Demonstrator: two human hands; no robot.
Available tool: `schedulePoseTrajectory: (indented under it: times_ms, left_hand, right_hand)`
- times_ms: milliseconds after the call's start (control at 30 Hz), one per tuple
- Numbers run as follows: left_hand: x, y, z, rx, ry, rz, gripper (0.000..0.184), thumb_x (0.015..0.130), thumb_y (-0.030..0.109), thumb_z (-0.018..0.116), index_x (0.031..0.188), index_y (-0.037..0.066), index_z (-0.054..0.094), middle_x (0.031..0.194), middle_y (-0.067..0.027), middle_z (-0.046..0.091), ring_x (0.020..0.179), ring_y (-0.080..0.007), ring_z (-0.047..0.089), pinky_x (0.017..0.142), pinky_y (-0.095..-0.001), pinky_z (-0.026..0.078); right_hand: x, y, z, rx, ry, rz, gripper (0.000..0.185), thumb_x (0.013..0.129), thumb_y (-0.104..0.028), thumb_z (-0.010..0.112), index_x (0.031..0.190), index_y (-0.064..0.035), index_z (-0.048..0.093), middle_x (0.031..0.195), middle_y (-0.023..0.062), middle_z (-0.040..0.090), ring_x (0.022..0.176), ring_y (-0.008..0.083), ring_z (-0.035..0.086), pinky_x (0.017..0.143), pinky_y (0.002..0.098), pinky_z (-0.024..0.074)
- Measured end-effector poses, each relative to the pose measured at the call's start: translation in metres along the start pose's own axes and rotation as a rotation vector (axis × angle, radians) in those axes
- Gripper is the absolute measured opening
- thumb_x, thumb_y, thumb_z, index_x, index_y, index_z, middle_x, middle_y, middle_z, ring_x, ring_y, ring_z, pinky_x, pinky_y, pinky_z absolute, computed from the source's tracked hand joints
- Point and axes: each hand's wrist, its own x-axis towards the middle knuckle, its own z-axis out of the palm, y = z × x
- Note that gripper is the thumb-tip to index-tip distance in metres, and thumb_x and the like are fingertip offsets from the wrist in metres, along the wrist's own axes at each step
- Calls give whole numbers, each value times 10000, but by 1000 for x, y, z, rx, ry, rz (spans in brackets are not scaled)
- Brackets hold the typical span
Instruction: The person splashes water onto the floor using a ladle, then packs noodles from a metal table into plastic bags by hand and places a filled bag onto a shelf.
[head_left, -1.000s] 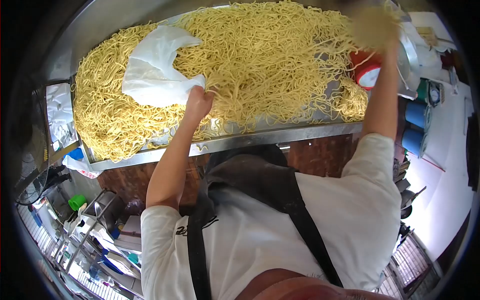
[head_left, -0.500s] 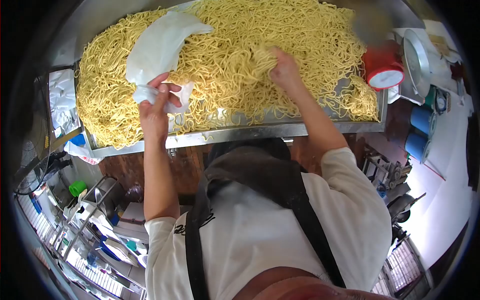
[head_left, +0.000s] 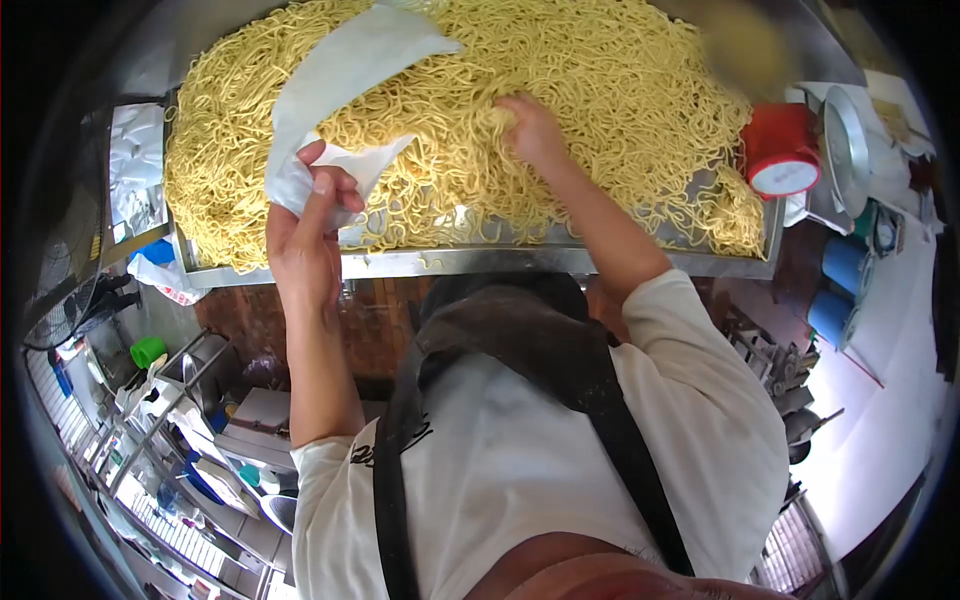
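Yellow noodles [head_left: 620,110] lie heaped over a wide metal tray [head_left: 480,262]. My left hand [head_left: 318,215] is closed on a whitish plastic bag [head_left: 345,75], which hangs above the noodles at the left; its loose end reaches up and to the right. A paler flap of the bag spreads beside my fingers. My right hand [head_left: 535,135] is in the middle of the heap, its fingers closed round a small bunch of noodles. Part of that bunch is hidden by the hand.
A red container [head_left: 778,140] with a white base and a round metal pan [head_left: 845,150] stand at the tray's right end. Blue drums [head_left: 838,290] are on the floor at the right. White plastic sheets [head_left: 138,160] lie at the left; racks stand behind me.
My right hand has moved left across the noodles. The bag in my left hand has swung up and right and spread wider, with its pale flap more open. The view has shifted slightly.
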Motion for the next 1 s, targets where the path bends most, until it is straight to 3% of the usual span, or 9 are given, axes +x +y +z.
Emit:
schedulePoseTrajectory:
  times_ms: [33, 133, 233, 300, 567, 667, 700, 867, 1000]
  left_hand:
    - [-7, 9, -1, -7, -52, 44, 445, 950, 133, 579, 1323, -63, 433, 910, -84, 612, 789, -159, 569, 796, -300, 453]
    - [-15, 19, 3, 14, -122, 84, 491, 944, 148, 588, 1339, -80, 407, 916, -77, 606, 808, -158, 566, 800, -310, 452]
    - [-19, 10, 10, 83, -203, 5, 639, 921, 146, 632, 1437, -55, 314, 879, -26, 555, 771, -102, 520, 708, -233, 428]
    - [-31, 10, 19, 149, -283, -20, 718, 912, 157, 649, 1481, -34, 255, 854, -2, 519, 750, -84, 484, 686, -215, 406]
    - [-19, 40, 5, -79, -200, 181, 836, 883, 148, 642, 1520, 17, 118, 990, -104, 591, 621, -96, 493, 565, -234, 411]
    - [25, 4, -17, 327, -126, 34, 807, 846, 88, 692, 1495, 9, 219, 1115, -137, 613, 789, -150, 610, 694, -267, 501]
    - [44, -32, -20, 539, -128, 213, 760, 829, 97, 721, 1450, -8, 297, 1109, -135, 628, 879, -169, 618, 763, -280, 503]
    - [71, -70, 8, 603, -231, -43, 480, 803, 139, 765, 1198, -46, 563, 1039, -121, 676, 961, -159, 621, 828, -295, 491]
    - [82, -79, 2, 800, -247, 43, 347, 812, 144, 723, 1099, -18, 614, 936, -150, 690, 844, -239, 644, 748, -347, 503]
  right_hand:
    - [6, -9, -12, 2, 182, -199, 447, 729, -87, 701, 1173, -93, 654, 1028, 194, 651, 859, 329, 631, 835, 390, 515]
    - [19, -71, -62, 404, -270, 166, 390, 768, -127, 667, 1152, -62, 647, 926, 187, 671, 796, 324, 632, 776, 417, 514]
    - [39, -123, -68, 149, -477, 81, 350, 797, -171, 631, 1124, -51, 658, 835, 172, 684, 729, 277, 644, 725, 406, 518]
    - [74, -118, -18, 212, -460, -118, 344, 804, -197, 630, 1105, -33, 661, 839, 160, 685, 755, 223, 662, 705, 371, 523]
    - [110, -143, -1, 1200, -713, 33, 313, 854, -30, 630, 1167, -38, 634, 1057, 126, 685, 938, 205, 668, 741, 324, 569]
    - [61, -128, -17, 1464, -568, 460, 428, 821, -36, 700, 1235, -36, 590, 1112, 105, 662, 952, 194, 664, 785, 320, 571]
    - [57, -112, -11, 1462, -599, 345, 421, 830, -46, 697, 1236, -36, 586, 1130, 109, 653, 974, 196, 659, 813, 326, 566]
    - [47, -88, -33, 1412, -681, 16, 459, 828, -110, 733, 1255, -53, 573, 1164, 111, 638, 1030, 216, 641, 883, 332, 546]
    - [25, -77, -75, 603, -425, 199, 515, 796, -97, 760, 1269, -49, 564, 1145, 125, 643, 1004, 226, 647, 853, 323, 550]
